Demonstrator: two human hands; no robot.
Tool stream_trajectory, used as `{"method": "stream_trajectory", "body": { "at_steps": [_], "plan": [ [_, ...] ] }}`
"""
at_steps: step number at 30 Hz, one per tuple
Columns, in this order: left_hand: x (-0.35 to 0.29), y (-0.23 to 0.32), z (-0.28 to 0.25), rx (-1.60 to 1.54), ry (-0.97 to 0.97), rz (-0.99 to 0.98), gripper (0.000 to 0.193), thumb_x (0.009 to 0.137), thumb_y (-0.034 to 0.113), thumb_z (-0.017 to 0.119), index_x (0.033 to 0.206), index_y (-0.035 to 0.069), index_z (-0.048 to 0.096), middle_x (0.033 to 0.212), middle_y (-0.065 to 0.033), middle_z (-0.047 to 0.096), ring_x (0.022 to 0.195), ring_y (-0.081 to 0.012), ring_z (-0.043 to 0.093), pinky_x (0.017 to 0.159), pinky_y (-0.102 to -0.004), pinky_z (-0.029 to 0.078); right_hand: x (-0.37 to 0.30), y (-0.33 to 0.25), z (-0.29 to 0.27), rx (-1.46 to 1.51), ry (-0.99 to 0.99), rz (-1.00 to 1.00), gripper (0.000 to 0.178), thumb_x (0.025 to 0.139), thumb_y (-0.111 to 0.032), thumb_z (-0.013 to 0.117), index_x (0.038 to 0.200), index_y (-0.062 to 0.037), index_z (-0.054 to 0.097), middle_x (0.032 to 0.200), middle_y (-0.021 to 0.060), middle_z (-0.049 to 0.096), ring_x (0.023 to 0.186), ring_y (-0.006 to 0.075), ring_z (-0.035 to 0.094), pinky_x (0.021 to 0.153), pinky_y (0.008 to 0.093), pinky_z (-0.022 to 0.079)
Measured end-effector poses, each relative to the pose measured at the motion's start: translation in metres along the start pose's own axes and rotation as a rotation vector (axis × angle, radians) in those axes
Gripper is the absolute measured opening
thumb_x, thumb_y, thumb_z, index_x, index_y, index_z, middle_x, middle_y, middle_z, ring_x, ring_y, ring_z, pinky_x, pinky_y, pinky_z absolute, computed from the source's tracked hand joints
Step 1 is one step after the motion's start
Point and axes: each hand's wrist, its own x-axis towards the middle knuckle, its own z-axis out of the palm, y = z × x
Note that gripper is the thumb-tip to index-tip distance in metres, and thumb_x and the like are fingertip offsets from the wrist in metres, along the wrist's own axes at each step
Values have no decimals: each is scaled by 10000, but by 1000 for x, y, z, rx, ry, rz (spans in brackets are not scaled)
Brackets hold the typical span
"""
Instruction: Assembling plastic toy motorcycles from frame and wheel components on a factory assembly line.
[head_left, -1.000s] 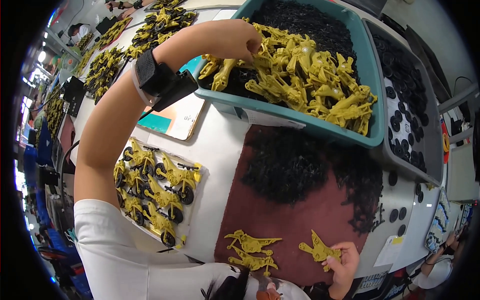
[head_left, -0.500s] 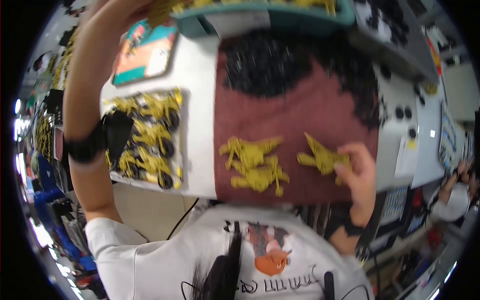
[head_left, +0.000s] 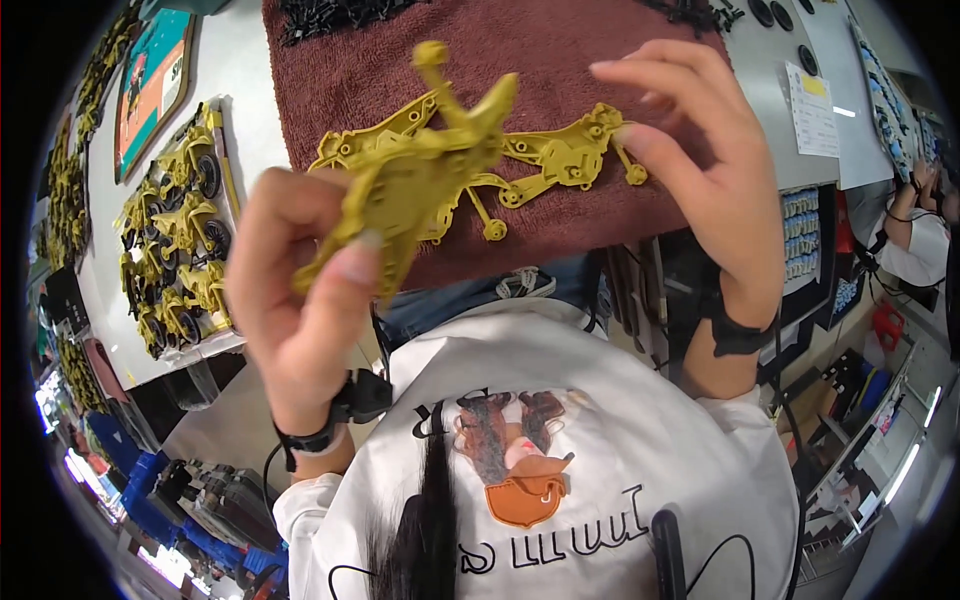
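My left hand pinches a yellow plastic toy motorcycle body between thumb and fingers, raised above the maroon towel. Behind it, partly covered, lies at least one more yellow body piece. To its right another yellow body half rests on the cloth, its inner side with ribs and pegs facing up. Over that piece's right end hovers my right hand, thumb and fingers apart and nothing between them. The thumb tip is close to the piece; whether it touches, I cannot tell.
On the left stands a tray of yellow toy motorcycles with black wheels, beside a teal and orange booklet. Small black parts lie at the towel's far edge. Black wheels and a paper slip are at right.
My left hand has come back from the far bin and now holds a yellow motorcycle body over the towel. My right hand has let go of its yellow piece. The view has shifted nearer.
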Motion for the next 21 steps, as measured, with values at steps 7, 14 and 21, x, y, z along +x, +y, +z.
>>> {"method": "stream_trajectory", "body": {
  "at_steps": [7, 14, 21],
  "plan": [
    [19, -5, 33, 201, -314, 454, 244, 816, 104, 570, 997, -52, 515, 1111, -197, 555, 990, -244, 532, 913, -349, 394, -5, -25, 32, 977, 88, 181, 348, 883, -81, 618, 1193, -9, 477, 1099, 137, 600, 1010, 231, 613, 877, 348, 497],
    [21, -33, 16, 1009, -287, 297, 724, 802, 393, 635, 1407, 85, 385, 1465, -82, 374, 1363, -276, 319, 1134, -432, 202, 29, -24, -3, 851, 98, 166, 291, 843, 38, 588, 1133, 20, 577, 1130, 109, 549, 957, 157, 563, 845, 278, 457],
    [18, -37, 14, 1067, -247, 300, 692, 831, 354, 618, 1420, 94, 364, 1464, -80, 375, 1354, -263, 335, 1134, -421, 206, 77, -36, -9, 135, -265, 18, 248, 843, 7, 558, 1091, 10, 552, 993, 147, 630, 900, 224, 621, 786, 307, 472]
  ]
}}
